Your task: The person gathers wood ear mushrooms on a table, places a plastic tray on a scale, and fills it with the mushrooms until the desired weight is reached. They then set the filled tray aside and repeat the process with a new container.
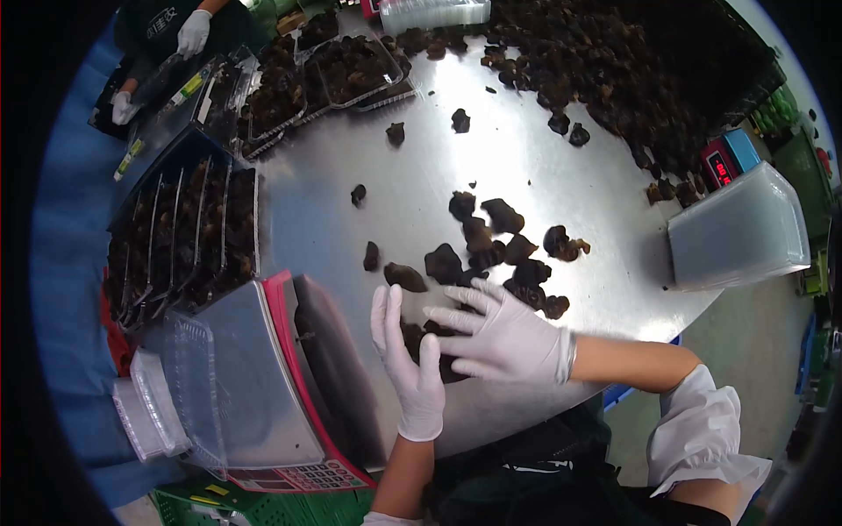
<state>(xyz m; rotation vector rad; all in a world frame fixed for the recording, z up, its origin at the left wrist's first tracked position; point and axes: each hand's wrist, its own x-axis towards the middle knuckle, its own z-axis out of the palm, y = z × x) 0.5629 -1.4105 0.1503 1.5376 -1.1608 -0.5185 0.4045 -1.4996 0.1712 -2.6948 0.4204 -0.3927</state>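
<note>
My left hand (409,373), in a white glove, stands upright near the front edge of the metal table (307,202). Its fingers are stretched out and the thumb is apart, beside some dark mushroom pieces that look like wood ear (412,337). Over these same pieces lies my right hand (504,336), also gloved, palm down with its fingers spread toward the left hand; they are partly hidden under it. Just beyond both hands is a loose cluster of wood ear mushrooms (445,264), and a single piece (405,278) lies by the left fingertips.
To the left is a red-edged scale (289,368) with a clear tray (193,386) on it. Filled trays (202,228) stand behind it. A large mushroom heap (596,61) covers the back right, near stacked clear containers (741,230). Another person's gloved hand (194,33) shows top left.
</note>
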